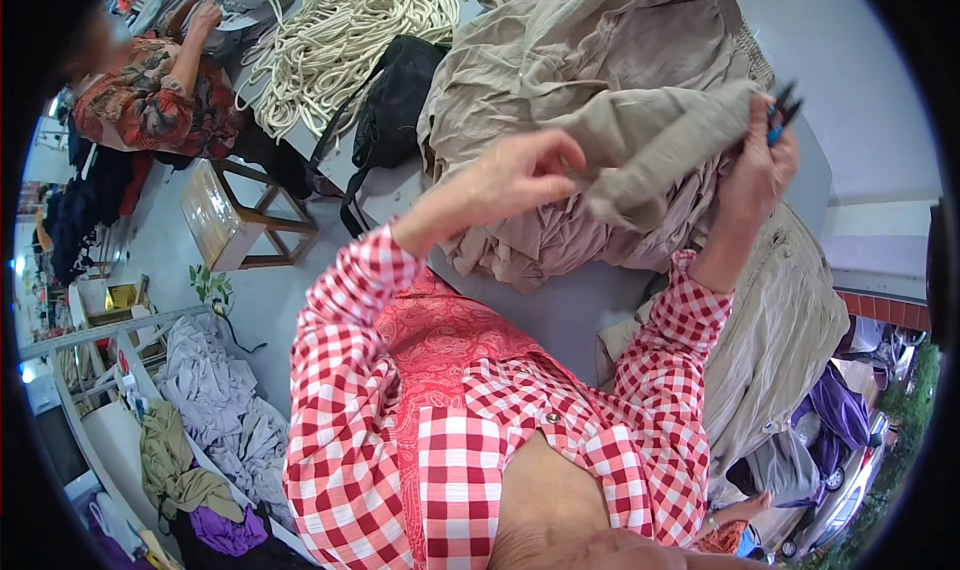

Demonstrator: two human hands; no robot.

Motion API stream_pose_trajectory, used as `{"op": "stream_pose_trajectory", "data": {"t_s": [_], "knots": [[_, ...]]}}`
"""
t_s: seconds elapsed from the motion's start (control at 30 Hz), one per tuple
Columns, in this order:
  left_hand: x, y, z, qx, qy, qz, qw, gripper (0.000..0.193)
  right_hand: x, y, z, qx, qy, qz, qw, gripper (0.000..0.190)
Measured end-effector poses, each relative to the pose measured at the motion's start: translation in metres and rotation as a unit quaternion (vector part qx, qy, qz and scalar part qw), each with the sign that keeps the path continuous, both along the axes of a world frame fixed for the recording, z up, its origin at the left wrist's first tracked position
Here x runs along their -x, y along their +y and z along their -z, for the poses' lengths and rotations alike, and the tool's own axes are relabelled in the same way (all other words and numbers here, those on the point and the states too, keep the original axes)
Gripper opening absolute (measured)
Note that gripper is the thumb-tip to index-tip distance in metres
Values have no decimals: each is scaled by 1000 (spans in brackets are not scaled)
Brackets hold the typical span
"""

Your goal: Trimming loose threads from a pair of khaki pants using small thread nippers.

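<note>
In my right hand (761, 157) are a beige garment's waistband or edge and small blue-and-black thread snips (783, 112), their dark tips pointing away from me. The raised part of the beige cloth (675, 142) hangs from this hand towards the left and is blurred. My left hand (529, 169) is beside the cloth's lower left end, thumb and fingers apart, with nothing seen between them. Beneath and beyond both hands lies a large heap of crumpled beige garments (510, 97) on the grey table (555, 307).
A black bag (394, 105) and a pile of cream cord (360, 30) lie left of the heap. Another person (157, 105) handles grey cloth at the upper left, near a wooden stool (225, 217). More beige cloth (780, 322) hangs at the right. A rack (112, 330) stands lower left.
</note>
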State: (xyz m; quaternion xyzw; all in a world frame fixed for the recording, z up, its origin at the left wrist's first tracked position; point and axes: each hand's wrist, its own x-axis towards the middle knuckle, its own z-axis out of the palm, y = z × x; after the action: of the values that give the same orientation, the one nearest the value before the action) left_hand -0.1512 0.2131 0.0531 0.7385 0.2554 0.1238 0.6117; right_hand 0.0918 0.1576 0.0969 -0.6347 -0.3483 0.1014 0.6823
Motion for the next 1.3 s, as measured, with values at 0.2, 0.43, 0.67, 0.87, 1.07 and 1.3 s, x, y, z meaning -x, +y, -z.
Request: {"op": "stream_pose_trajectory", "data": {"t_s": [0.2,0.43,0.67,0.87,1.07,1.3], "knots": [[11,-38,49,74,-12,-72,995,18,-53,-37,-10,-107,28,66,992,15],[56,-26,97,55,85,-257,961,18,-118,-63,22,11,37,213,976,18],[64,-23,110,34,77,-376,923,25,-130,-62,53,-35,103,83,991,17],[52,-11,109,134,20,-396,908,28,-122,-89,60,209,-15,-17,978,18],[53,-6,104,234,-92,-373,893,21,-60,-99,67,319,-410,-30,854,16],[54,-24,71,332,-219,-349,849,15,79,-56,74,197,-115,-292,929,12]]}}
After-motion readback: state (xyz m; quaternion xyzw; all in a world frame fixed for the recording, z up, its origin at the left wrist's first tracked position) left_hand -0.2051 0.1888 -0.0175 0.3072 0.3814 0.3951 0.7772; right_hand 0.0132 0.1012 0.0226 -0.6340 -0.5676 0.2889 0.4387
